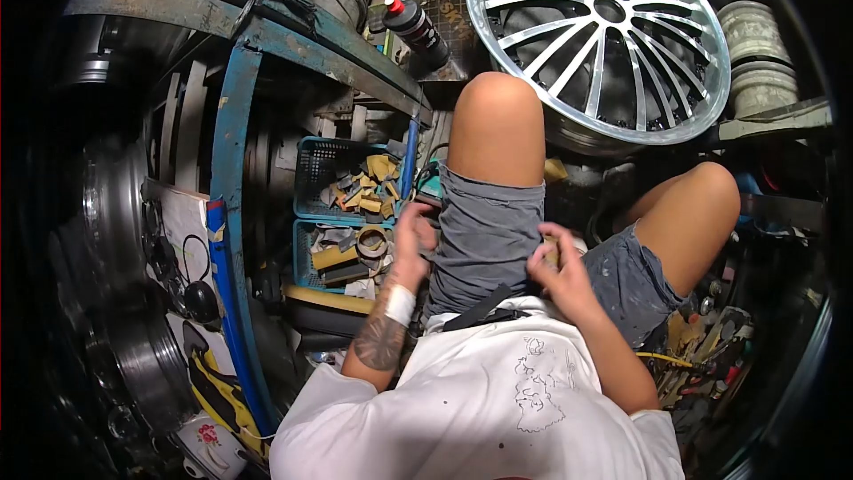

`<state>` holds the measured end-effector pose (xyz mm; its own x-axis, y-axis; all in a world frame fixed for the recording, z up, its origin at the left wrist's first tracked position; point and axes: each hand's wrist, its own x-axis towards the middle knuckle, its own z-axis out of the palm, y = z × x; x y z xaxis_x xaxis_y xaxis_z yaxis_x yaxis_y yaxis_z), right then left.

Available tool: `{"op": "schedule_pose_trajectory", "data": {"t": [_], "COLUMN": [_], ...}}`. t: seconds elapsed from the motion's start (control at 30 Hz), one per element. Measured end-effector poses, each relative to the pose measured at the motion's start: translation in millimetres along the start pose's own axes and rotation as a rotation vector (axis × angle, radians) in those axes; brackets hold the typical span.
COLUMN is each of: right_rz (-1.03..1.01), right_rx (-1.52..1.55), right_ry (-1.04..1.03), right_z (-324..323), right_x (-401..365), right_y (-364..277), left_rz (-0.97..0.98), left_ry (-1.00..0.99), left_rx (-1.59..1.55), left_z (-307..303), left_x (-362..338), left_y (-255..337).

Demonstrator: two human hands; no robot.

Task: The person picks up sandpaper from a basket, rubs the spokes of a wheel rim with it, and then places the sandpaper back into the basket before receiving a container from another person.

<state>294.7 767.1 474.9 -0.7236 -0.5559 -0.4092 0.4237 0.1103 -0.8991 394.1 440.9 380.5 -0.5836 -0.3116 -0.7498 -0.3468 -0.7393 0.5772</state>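
My left hand (414,238) hangs beside my left thigh, near the blue baskets, with its fingers loosely bent and apart; I see nothing in it. Over my lap, my right hand (562,274) has its thumb and fingers curled around a small tan piece (552,255), mostly hidden by the fingers. In front of my knees lies a silver multi-spoke wheel rim (609,9), tilted, with dark gaps between its spokes. Neither hand touches it. One blue basket (306,176) holds cut yellow and grey scraps; a second basket (305,253) holds rolls and folded sheets.
A dark bottle with a red cap (418,31) stands beside the rim. A blue metal frame (233,125) rises on the left, with more rims (133,364) behind it. Stacked rims (755,54) stand at far right. Various tools (711,347) lie low on the right.
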Motion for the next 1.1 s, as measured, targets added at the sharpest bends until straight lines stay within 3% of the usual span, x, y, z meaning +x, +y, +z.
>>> {"op": "schedule_pose_trajectory", "data": {"t": [0.07, 0.1, 0.13, 0.23, 0.33, 0.37, 0.47, 0.53, 0.6, 0.67, 0.7, 0.73, 0.8, 0.83, 0.97, 1.07, 1.1], "right_rz": [0.070, -0.026, -0.124, -0.035, 0.011, -0.036, -0.303, -0.171, -0.336, -0.316, -0.244, -0.349, -0.432, -0.319, -0.438, -0.426, -0.476], "right_rx": [-0.292, -0.406, -0.516, -0.487, -0.417, -0.419, -0.591, -0.532, -0.549, -0.641, -0.646, -0.669, -0.664, -0.607, -0.690, -0.726, -0.735], "right_ry": [-0.084, -0.087, -0.090, -0.123, -0.040, -0.004, 0.169, 0.231, 0.310, 0.327, 0.269, 0.225, 0.201, 0.193, 0.187, 0.214, 0.238], "right_z": [0.7, -2.6, -6.2, -9.5, -9.2, -8.1, -10.0, -10.8, -20.3, -22.9, -24.0, -24.2, -17.9, -13.8, -2.1, -5.5, -4.5], "right_x": [-21.5, -27.2, -29.3, -29.6, -10.8, -7.2, 2.4, 4.0, 10.9, 8.8, 7.1, 8.0, 8.2, 5.7, 11.0, 9.8, 11.5], "right_y": [-20.8, -18.3, -16.4, -31.9, -39.5, -45.8, -58.1, -71.2, -56.3, -57.6, -63.6, -65.3, -65.5, -64.1, -66.2, -62.5, -67.4], "left_rz": [0.491, 0.287, 0.283, 0.249, 0.051, -0.008, 0.017, 0.034, 0.055, 0.081, 0.125, 0.165, 0.373, 0.398, 0.530, 0.510, 0.627], "left_ry": [0.032, -0.023, -0.081, -0.173, -0.216, -0.357, -0.419, -0.506, -0.538, -0.519, -0.427, -0.333, -0.103, -0.132, -0.198, -0.145, -0.108], "left_rx": [0.375, 0.190, 0.191, 0.159, -0.069, -0.313, -0.602, -0.595, -0.567, -0.538, -0.437, -0.339, 0.496, 0.486, 0.459, 0.919, 0.891], "left_z": [61.1, 61.6, 62.9, 66.2, 27.5, 4.0, 32.0, 37.7, 54.7, 55.3, 56.4, 57.7, 72.6, 80.9, 84.0, 71.2, 63.1], "left_x": [-35.9, -42.6, -49.3, -67.7, -40.4, -26.2, -42.7, -49.3, -57.5, -55.3, -53.0, -49.8, -41.1, -39.3, -32.0, -36.1, -19.4], "left_y": [-32.5, -28.3, -22.2, -14.2, -13.2, -8.9, 34.0, 49.2, 67.4, 70.1, 69.3, 65.0, 28.9, 14.4, -13.8, -5.2, -13.9]}}
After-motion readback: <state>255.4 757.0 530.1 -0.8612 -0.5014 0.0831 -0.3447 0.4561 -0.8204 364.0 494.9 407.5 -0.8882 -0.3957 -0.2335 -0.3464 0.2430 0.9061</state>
